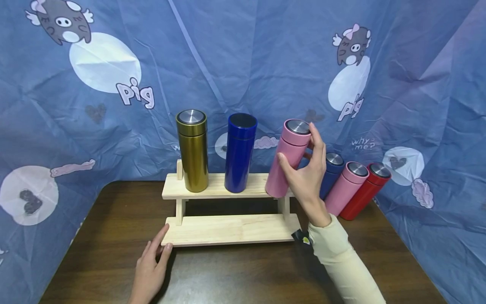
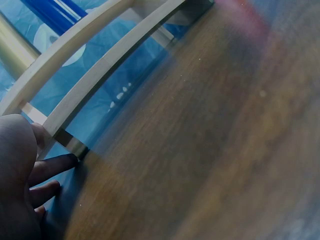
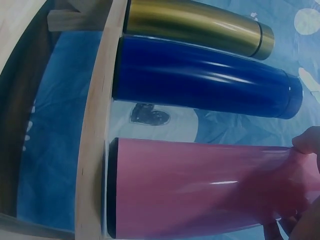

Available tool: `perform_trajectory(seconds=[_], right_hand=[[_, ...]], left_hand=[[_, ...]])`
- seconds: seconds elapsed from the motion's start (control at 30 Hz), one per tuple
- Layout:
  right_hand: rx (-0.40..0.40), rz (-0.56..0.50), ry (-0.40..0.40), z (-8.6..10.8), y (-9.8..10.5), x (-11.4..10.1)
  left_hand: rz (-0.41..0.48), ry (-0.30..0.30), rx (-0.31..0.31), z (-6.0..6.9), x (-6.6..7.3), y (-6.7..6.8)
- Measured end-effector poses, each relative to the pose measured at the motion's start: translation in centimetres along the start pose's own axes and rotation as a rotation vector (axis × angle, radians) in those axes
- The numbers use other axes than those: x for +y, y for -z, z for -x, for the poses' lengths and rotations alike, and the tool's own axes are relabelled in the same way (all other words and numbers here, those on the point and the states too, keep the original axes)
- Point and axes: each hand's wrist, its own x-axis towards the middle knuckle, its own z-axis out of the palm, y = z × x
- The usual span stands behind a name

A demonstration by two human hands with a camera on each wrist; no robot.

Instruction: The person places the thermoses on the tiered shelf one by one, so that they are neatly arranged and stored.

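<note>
Well, right hand [image 1: 310, 179] grips pink bottle [image 1: 287, 159] nearly upright, lid [image 1: 298, 126] up (left hand [image 1: 149, 268] loosely touches shelf [image 1: 231, 230]).

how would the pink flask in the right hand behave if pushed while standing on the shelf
The pink flask might tip fairly easily, being tall and narrow. Its smooth, glossy side may feel slippery. Its cylindrical body would probably roll if it toppled.

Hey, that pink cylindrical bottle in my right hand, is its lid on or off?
On: in the head view, the silver-topped pink lid sits on the pink cylindrical bottle, with only a thin seam between.
</note>
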Motion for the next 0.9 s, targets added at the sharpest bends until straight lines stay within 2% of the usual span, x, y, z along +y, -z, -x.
perform_trajectory(seconds=[0.3,0.6,0.9], right_hand=[[-0.001,-0.023,0.014,-0.7,-1.3,0.5],[0.002,-0.030,0.016,-0.6,-1.7,0.9],[-0.091,-0.021,0.028,-0.7,-1.3,1.6]], left_hand=[[-0.002,0.004,0.002,-0.1,0.1,0.0],[-0.002,-0.006,0.002,-0.2,0.1,0.0],[-0.001,-0.015,0.013,-0.1,0.0,0.0]])
